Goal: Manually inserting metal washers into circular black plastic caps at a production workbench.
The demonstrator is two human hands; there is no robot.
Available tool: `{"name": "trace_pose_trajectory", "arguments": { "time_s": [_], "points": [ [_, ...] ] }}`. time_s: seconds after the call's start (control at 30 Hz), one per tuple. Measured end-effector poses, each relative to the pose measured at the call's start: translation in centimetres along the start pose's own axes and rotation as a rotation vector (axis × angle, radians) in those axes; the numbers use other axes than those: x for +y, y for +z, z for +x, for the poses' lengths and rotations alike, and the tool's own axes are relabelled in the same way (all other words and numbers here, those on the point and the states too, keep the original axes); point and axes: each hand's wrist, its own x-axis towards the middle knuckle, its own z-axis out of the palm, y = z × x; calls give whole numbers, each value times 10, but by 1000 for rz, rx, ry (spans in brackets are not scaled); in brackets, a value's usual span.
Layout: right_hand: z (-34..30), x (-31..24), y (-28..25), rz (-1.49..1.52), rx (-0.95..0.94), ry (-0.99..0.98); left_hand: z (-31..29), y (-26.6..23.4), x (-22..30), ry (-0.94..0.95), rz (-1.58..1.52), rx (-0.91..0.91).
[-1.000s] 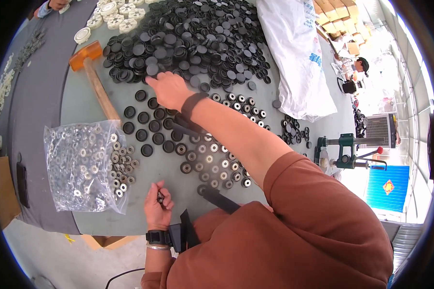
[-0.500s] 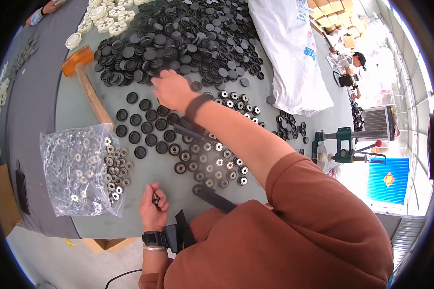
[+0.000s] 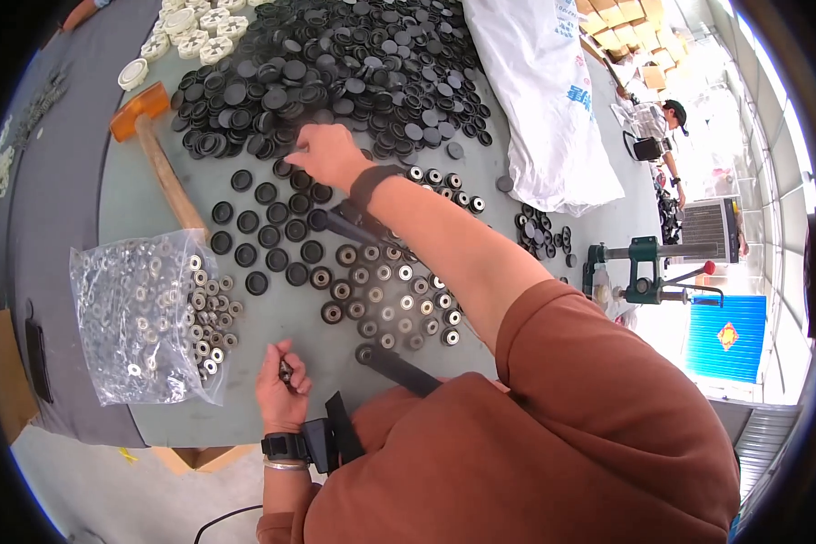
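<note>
My right hand (image 3: 329, 156) is closed at the near edge of a heap of round black caps (image 3: 335, 63), its fingertips pinching a black cap (image 3: 282, 169). Below that hand, loose black caps (image 3: 268, 236) lie in rough rows, hollow side up. To their right stand more caps with silvery ring-shaped bearings (image 3: 406, 302) set in them, partly covered by my right forearm. My left hand (image 3: 282, 388), near the table's front edge, is curled around small metal bearings (image 3: 286, 371). Loose bearings (image 3: 210, 313) spill from a clear plastic bag (image 3: 136, 317) at the left.
A mallet (image 3: 159, 154) with an orange head lies left of the caps. White round parts (image 3: 190, 36) sit at the far left. A white sack (image 3: 544, 118) lies at the far right, near a green hand press (image 3: 645, 270). Another person (image 3: 655, 122) works beyond the table.
My right hand has drawn slightly nearer from the heap, toward the rows, and a cap now shows at its fingertips. The left hand stays closed around the bearings.
</note>
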Motion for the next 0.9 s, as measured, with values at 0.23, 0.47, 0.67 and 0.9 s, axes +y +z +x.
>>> {"name": "trace_pose_trajectory", "arguments": {
  "time_s": [0.23, 0.47, 0.67, 0.9],
  "points": [
    [-52, -11, 9, -327, 3, -328, 1, 1, -1, 2, -1, 3],
    [1, -23, -1, -102, 162, -169, -1, 0, -2, 9, -14, 14],
    [15, -9, -13, -233, -156, -51, 0, 0, -2, 19, -26, 5],
    [-28, -24, -26, -406, -220, -134, -2, 1, -1, 11, -10, 21]
  ]
}}
